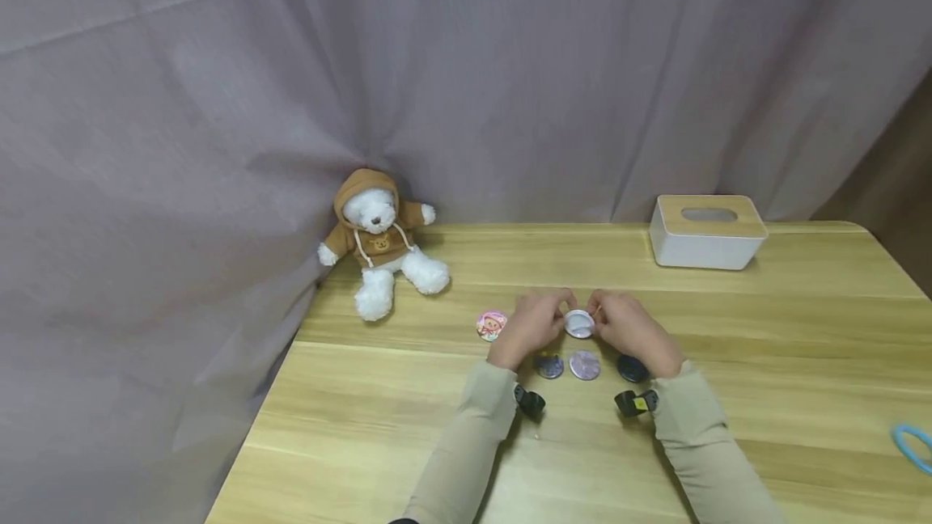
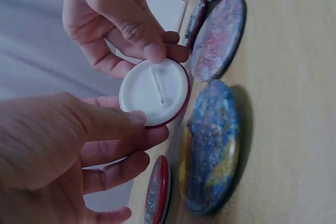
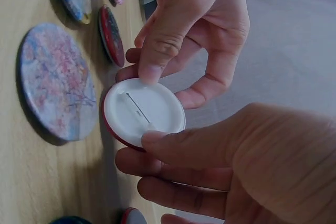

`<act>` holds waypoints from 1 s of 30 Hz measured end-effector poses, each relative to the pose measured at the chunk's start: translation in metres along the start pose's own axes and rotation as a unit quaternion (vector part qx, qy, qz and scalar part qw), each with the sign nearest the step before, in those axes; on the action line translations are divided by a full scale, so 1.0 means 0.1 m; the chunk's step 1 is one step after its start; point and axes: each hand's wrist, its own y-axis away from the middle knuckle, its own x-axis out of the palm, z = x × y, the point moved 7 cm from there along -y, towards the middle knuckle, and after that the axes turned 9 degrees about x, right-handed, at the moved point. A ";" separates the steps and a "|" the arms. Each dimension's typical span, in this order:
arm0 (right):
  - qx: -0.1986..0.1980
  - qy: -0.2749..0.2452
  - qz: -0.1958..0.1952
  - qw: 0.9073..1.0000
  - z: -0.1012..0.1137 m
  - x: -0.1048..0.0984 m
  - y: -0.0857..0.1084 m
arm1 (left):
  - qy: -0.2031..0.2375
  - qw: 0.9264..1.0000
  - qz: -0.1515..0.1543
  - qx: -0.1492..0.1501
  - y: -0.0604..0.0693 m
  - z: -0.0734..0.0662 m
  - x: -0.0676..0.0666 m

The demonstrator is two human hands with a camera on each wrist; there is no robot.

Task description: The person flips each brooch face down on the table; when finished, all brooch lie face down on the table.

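Observation:
A round badge is held up between both hands, its white back with a pin facing the person. My left hand pinches its left edge, thumb on the back, as the left wrist view shows at the badge. On the opposite edge my right hand pinches it with thumb and fingers. Below the hands lie a blue patterned badge, a pale pink-and-purple badge and a dark badge. A pink cartoon badge lies left of my left hand.
A white plush bear in a brown hoodie sits at the table's back left. The tissue box with a wooden lid stands at the back right. A light blue ring-shaped thing is at the right edge. Behind the table hangs a grey curtain.

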 end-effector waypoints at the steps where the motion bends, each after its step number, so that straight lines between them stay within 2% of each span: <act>1: 0.001 0.000 -0.001 1.000 0.00 0.01 0.01 | -0.001 1.000 0.003 -0.002 0.01 0.00 0.01; 10: 0.002 0.032 -0.032 0.999 -0.01 -0.02 0.01 | 0.002 1.000 0.006 -0.007 -0.02 -0.03 0.03; 20: 0.030 0.069 -0.041 0.996 -0.03 0.01 -0.01 | -0.062 0.998 0.019 -0.023 -0.04 -0.02 0.10; 30: 0.053 0.089 -0.029 0.994 -0.08 0.06 -0.01 | -0.092 0.995 0.025 -0.022 -0.02 -0.03 0.12</act>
